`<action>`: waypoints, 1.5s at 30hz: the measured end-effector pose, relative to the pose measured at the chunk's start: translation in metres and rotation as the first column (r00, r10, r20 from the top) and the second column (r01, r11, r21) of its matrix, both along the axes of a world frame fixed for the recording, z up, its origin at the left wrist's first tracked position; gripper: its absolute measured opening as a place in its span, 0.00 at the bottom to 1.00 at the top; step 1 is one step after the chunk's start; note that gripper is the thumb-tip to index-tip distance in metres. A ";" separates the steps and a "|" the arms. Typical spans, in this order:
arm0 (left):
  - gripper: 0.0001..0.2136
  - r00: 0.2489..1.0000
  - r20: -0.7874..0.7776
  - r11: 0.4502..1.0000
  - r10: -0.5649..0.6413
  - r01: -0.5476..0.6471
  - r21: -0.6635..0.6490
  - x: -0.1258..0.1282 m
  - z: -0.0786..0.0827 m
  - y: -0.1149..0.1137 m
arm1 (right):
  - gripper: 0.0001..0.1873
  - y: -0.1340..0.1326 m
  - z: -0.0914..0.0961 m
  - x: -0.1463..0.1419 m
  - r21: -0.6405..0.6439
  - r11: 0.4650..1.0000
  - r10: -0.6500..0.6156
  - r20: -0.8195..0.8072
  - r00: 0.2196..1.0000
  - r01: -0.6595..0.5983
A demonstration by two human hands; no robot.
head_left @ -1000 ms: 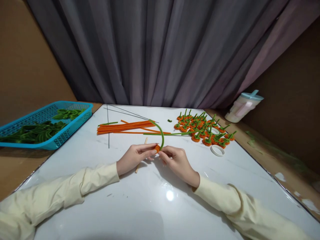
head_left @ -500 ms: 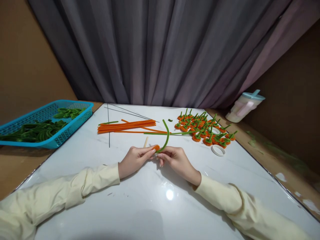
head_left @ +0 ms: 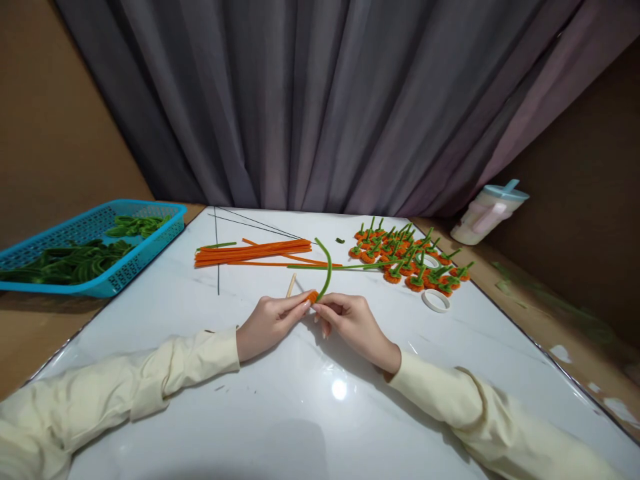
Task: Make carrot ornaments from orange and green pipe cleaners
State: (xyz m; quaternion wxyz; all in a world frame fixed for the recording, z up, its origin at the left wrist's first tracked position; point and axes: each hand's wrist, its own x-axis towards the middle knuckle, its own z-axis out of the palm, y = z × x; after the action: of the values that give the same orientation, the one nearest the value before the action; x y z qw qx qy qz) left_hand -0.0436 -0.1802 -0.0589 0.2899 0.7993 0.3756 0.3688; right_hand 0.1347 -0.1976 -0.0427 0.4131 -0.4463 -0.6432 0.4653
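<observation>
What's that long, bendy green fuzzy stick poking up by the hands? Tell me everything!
The thin, curved green fuzzy stem looks like a soft pipe cleaner. It arches up above the shiny white table, its free top bending leftward. Its lower end meets a small orange fuzzy piece pinched in the left hand, with the right hand's fingertips at that end. Whether the pieces are joined is hidden.

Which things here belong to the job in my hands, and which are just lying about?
Likely belonging:
orange fuzzy piece, pinched in left hand
green pipe cleaner, at right hand
orange pipe cleaner bundle
green-stemmed orange pieces

Apparently lying about:
lidded tumbler
white scraps
small green scrap
</observation>
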 end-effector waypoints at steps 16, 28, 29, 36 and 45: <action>0.18 0.943 0.320 0.698 -0.091 0.289 -0.655 0.001 0.017 0.015 | 0.11 0.002 -0.010 0.014 0.549 0.790 0.064 0.369 0.927 -0.273; 0.08 0.975 -0.053 0.977 -0.214 0.215 0.009 -0.007 0.007 0.003 | 0.13 -0.001 0.008 0.005 -0.185 0.971 0.145 -0.058 0.988 -0.153; 0.09 0.974 -0.062 0.974 -0.219 0.221 0.042 -0.007 0.006 0.003 | 0.13 -0.001 0.009 0.005 -0.229 0.959 0.144 -0.112 0.983 -0.166; 0.10 0.952 -0.137 0.929 -0.273 0.298 0.221 -0.010 0.001 0.006 | 0.12 0.002 0.009 0.004 -0.529 0.807 0.055 -0.373 0.926 -0.262; 0.10 0.937 -0.095 0.910 -0.336 0.349 0.226 -0.011 0.002 0.007 | 0.10 0.006 0.007 0.004 -0.583 0.732 0.085 -0.435 0.897 -0.352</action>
State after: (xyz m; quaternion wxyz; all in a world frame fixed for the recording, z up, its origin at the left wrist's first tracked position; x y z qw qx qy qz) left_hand -0.0542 -0.1734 -0.0564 0.2413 0.8915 0.1903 0.3328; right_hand 0.1383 -0.1912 -0.0358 0.2901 -0.3821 -0.3984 0.7818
